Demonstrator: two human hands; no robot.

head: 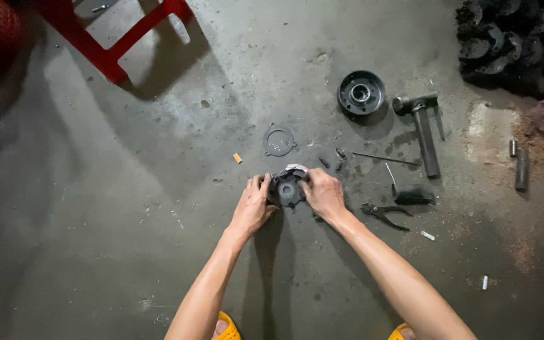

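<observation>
round dark metal part (286,187) — a toothed or lobed disc with a central hub and a pale patch on its top edge, lying on the concrete floor (127,239) straight ahead of the person, between both hands.

left hand (253,204): pressing against the part's left rim, fingers (260,183) curled over the edge and closed on it.

right hand (324,192): gripping the right rim, fingers closed around the upper right edge beside the pale patch.

handling, as judged: the part is looking like cast metal, so probably heavy for its bulk, stiff, possibly greasy and slippery; the lobed rim is offering the surest hold, two opposite sides at once, as the hands are taking it now.

items lying nearby:
- thin ring gasket (279,140), just beyond the part
- round pulley-like housing (361,93), farther back to the right
- hammer-shaped tool (423,123) beside that housing
- thin rod (385,158) and small bolts near the right hand
- pliers (384,215), just right of the right forearm
- small dark block (412,194) above the pliers
- red plastic stool (111,38), well apart at the upper left

room: open floor is spreading wide to the left and toward the person — the right side is crowding with loose tools and small pieces, and dark stacked parts (514,41) are sitting at the far right corner.
</observation>
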